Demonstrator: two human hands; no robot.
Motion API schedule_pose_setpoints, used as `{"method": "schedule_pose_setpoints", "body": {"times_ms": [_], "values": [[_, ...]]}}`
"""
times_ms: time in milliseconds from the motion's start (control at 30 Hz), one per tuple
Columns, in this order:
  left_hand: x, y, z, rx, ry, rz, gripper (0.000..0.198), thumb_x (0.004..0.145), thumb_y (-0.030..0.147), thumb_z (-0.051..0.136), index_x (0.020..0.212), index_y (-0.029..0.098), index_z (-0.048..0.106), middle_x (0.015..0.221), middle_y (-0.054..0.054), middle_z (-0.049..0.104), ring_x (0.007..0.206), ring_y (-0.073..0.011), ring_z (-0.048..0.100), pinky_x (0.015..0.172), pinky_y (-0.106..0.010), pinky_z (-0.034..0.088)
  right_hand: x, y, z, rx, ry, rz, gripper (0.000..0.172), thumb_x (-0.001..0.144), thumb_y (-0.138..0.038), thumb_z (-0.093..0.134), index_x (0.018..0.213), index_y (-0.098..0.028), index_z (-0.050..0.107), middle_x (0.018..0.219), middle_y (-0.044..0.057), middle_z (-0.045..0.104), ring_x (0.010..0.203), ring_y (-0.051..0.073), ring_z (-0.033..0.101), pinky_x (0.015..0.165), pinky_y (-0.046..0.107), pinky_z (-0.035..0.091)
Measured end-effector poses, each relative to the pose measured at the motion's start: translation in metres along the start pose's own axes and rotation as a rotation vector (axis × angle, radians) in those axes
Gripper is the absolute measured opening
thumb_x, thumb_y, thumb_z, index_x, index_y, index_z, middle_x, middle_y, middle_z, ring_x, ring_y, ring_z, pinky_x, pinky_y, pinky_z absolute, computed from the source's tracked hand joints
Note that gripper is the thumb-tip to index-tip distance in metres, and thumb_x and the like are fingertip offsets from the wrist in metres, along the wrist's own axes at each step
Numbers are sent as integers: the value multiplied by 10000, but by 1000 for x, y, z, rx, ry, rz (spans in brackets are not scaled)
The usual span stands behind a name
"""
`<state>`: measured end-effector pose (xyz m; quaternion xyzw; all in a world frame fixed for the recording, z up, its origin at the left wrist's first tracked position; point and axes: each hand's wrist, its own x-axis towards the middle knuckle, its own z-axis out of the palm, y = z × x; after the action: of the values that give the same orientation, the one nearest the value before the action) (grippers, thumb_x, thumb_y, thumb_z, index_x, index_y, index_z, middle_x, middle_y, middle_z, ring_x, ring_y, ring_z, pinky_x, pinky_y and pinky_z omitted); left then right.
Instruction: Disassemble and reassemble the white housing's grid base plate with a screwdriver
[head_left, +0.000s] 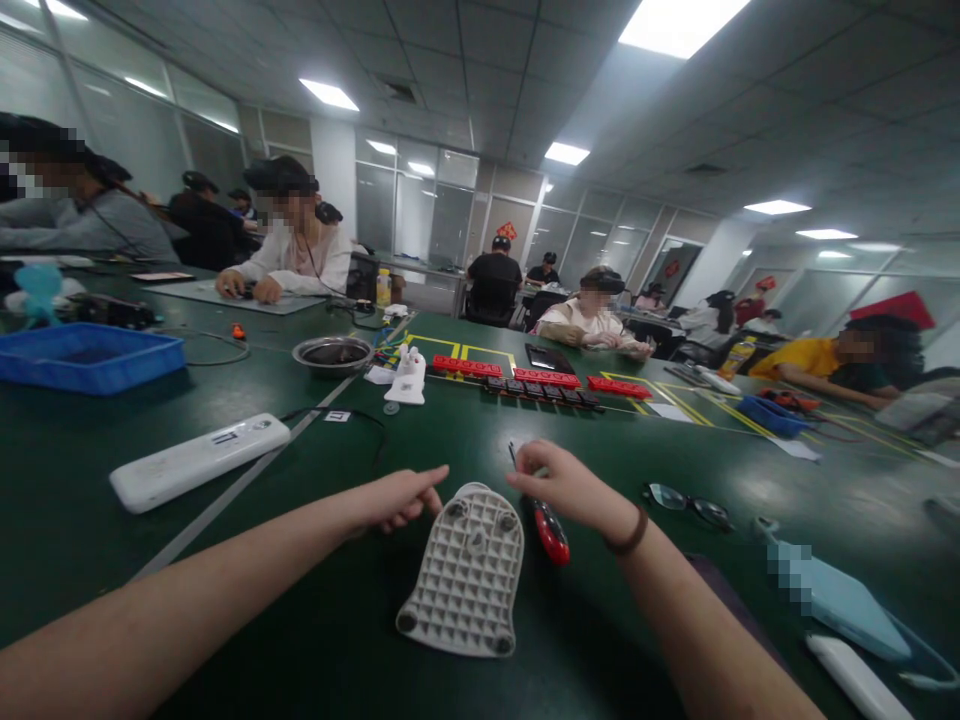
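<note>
A white ribbed plastic part (466,574), shaped like a base with round feet, lies face down on the green table (315,640) before me. My left hand (401,498) rests at its upper left edge, index finger stretched toward it and the other fingers curled. My right hand (564,487) is closed around a screwdriver with a red and black handle (551,531), its thin shaft pointing up and away beside the part's upper right corner.
A white power strip (199,461) lies at left, a blue tray (88,357) and a metal bowl (332,354) farther back. Red and black blocks (540,382) line the middle. Glasses (686,504) and a light blue case (832,596) lie at right. Several people sit around the table.
</note>
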<state>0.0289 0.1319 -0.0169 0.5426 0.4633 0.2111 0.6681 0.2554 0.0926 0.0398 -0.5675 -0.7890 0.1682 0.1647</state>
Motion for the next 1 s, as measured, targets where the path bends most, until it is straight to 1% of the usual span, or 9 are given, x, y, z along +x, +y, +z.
{"method": "schedule_pose_setpoints", "body": {"times_ms": [133, 233, 367, 533, 667, 733, 833, 933, 1000], "values": [[16, 0, -11, -447, 235, 34, 171, 819, 138, 285, 750, 150, 440, 505, 66, 307, 376, -41, 316, 358, -126, 253, -1, 18, -3, -258, -50, 294, 238, 743, -362, 555, 653, -145, 525, 666, 54, 538, 633, 177, 517, 555, 269, 379], [20, -4, -9, -648, 337, 42, 222, 767, -27, 261, 770, 145, 401, 580, 30, 409, 450, -38, 440, 454, -132, 391, 1, 31, 12, -232, -112, 366, 191, 618, -263, 649, 602, -137, 506, 601, 52, 519, 548, 176, 512, 476, 255, 362], [14, -4, 0, -774, 345, 56, 219, 776, -61, 314, 838, 121, 419, 691, -31, 516, 554, -58, 549, 551, -156, 470, 7, 44, 24, -75, -142, 328, 97, 626, -129, 571, 716, -131, 534, 628, 29, 529, 474, 119, 485, 433, 213, 358], [8, 3, 3, -836, 347, 37, 154, 820, 1, 353, 907, 117, 404, 800, -94, 587, 598, -78, 597, 543, -151, 489, 7, 40, 0, 252, -124, 183, 290, 784, -157, 383, 1046, -158, 506, 804, 33, 558, 602, 104, 537, 534, 206, 443], [-4, 18, 1, -866, 305, 60, 101, 861, 90, 334, 884, 112, 430, 634, -4, 555, 431, -25, 517, 405, -92, 416, -10, 17, -39, 1017, 154, 35, 394, 804, -240, 329, 1194, -210, 377, 965, 56, 537, 739, 135, 581, 645, 299, 502], [-16, 33, 2, -871, 231, 114, 140, 869, 102, 314, 870, 113, 454, 472, 76, 416, 308, -10, 382, 305, -85, 302, -20, 4, -58, 1254, 296, -86, 392, 786, -231, 329, 1174, -246, 381, 1011, 44, 542, 828, 127, 581, 711, 298, 492], [-39, 63, 14, -858, 105, 261, 176, 870, 134, 315, 829, 131, 486, 410, 106, 218, 265, -20, 223, 269, -119, 186, -33, -16, -80, 1293, 464, -258, 345, 761, -196, 346, 1082, -283, 440, 1067, 0, 538, 978, 88, 529, 788, 251, 455], [-61, 90, 33, -806, 46, 466, 131, 859, 175, 351, 812, 162, 473, 475, 84, 282, 322, -21, 259, 295, -120, 182, -45, -37, -91, 1254, 616, -315, 280, 720, -151, 410, 960, -265, 498, 997, -21, 562, 949, 70, 538, 752, 210, 462], [-73, 100, 44, -668, 8, 632, 80, 843, 156, 374, 843, 177, 451, 557, 69, 356, 388, -23, 327, 328, -115, 220, -53, -50, -92, 1271, 700, -340, 154, 740, -187, 459, 869, -238, 526, 795, -26, 574, 758, 70, 581, 643, 187, 482]]}}
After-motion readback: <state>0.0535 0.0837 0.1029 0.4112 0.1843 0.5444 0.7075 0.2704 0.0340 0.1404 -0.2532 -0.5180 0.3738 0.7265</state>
